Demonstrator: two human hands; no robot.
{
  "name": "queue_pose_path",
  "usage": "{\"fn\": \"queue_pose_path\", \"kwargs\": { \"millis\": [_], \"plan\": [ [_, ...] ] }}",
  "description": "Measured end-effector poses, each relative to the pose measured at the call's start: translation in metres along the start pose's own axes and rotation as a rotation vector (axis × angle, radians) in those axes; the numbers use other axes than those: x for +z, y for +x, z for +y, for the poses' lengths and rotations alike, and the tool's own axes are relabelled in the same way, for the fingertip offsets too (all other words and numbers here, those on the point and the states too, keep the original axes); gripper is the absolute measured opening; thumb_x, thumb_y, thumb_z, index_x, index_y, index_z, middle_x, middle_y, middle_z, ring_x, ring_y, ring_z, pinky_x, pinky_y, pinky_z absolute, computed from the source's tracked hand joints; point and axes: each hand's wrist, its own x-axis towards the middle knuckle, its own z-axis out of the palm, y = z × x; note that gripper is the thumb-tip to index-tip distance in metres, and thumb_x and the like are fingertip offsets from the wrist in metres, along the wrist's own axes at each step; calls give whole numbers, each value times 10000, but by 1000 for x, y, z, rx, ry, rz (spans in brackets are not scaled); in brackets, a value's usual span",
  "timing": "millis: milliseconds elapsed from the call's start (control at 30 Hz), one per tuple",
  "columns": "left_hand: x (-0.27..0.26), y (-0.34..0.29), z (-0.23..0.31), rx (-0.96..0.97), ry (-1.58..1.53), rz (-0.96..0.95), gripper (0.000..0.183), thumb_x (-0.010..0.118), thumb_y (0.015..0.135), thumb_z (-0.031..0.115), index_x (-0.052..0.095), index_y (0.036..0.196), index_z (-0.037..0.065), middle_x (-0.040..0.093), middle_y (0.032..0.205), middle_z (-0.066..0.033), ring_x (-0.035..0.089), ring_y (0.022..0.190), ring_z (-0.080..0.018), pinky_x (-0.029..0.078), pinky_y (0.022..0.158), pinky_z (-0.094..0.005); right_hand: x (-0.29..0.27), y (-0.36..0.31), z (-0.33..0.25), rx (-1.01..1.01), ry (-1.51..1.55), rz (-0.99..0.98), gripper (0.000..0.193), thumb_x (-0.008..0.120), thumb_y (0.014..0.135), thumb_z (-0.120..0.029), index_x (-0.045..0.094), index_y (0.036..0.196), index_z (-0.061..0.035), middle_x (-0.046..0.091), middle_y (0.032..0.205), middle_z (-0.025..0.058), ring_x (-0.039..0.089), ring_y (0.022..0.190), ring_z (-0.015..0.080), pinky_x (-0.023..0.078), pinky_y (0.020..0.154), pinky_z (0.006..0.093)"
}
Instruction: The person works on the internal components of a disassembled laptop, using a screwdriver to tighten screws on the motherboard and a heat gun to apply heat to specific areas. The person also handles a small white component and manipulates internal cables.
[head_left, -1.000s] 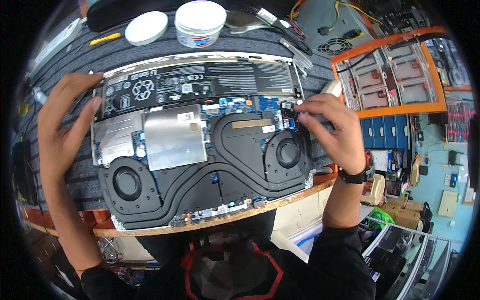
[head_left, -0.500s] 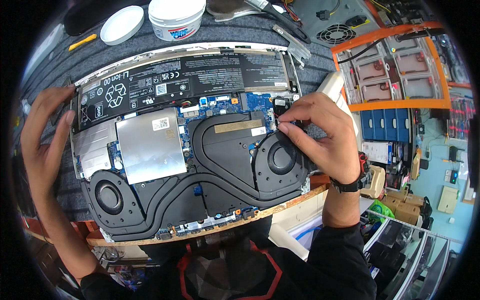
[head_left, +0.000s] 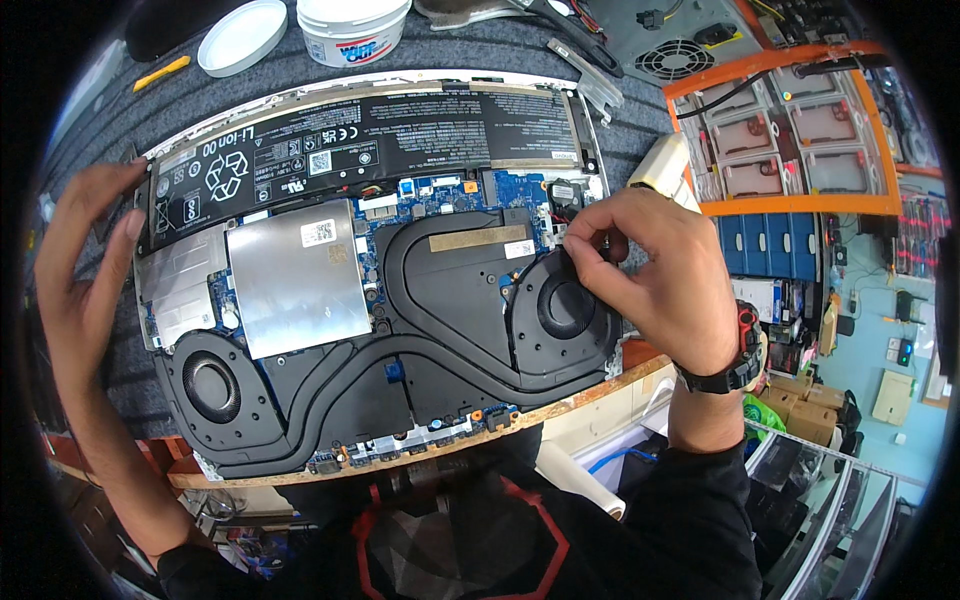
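An opened laptop base (head_left: 455, 350) lies before me with its inside showing. A long black battery (head_left: 420, 130) spans its far side, and a silver metal plate (head_left: 298, 285) sits left of centre. Black heat pipes run between the left fan (head_left: 213, 390) and the right fan (head_left: 566, 305). My left hand (head_left: 90, 240) is at the left edge of the base, thumb and fingers apart. My right hand (head_left: 650, 265) pinches beside the right fan, near thin wires and a small black part (head_left: 568, 195). Whatever lies between those fingertips is too small to tell.
Beyond the laptop are a white tub (head_left: 352, 35), its lid (head_left: 242, 38) and a yellow stick tool (head_left: 162, 73) on the grey ribbed mat (head_left: 105, 130). A brush (head_left: 570, 40) lies at the far right. Right of the mat stands an orange-framed organiser (head_left: 790, 140).
My right hand has shifted slightly right, its fingertips still pinched near the right fan. The left hand stays at the base's left edge. The view has moved a little.
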Motion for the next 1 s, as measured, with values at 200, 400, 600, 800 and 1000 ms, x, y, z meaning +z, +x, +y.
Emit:
{"fn": "queue_pose_path", "kwargs": {
  "millis": [200,400,600,800,1000],
  "plan": [
    [2,-2,-5,14,21,-7,317,678,982,89,698,1288,7,698,1275,-176,649,1231,-295,473,1086,-412,-2,3,-3,53,-3,-49,93,754,859,-68,707,915,-11,690,815,127,692,729,286,543,660,362],
    [-1,-1,-3,11,23,-18,319,682,983,96,699,1291,14,699,1282,-173,647,1237,-298,470,1091,-411,-2,5,-6,39,-32,-55,94,748,857,-77,699,894,-7,691,805,132,693,715,302,541,649,373],
    [1,-2,-6,38,44,-19,327,689,978,104,697,1294,18,698,1287,-171,647,1237,-302,476,1088,-414,-3,10,-8,46,-49,-83,110,752,850,-89,691,875,-2,691,786,141,702,712,305,543,649,381],
    [2,-2,-8,63,15,-26,332,686,974,101,693,1296,20,698,1284,-173,651,1230,-301,490,1069,-412,-3,12,-9,40,-47,-91,115,751,852,-88,684,867,5,696,798,149,710,724,308,549,658,386],
    [0,0,-6,64,9,-31,324,685,977,108,695,1289,23,699,1283,-174,652,1228,-299,495,1066,-416,-2,14,-7,13,-46,-97,113,751,849,-79,679,864,8,694,799,153,713,728,307,550,657,384]
  ]
}}
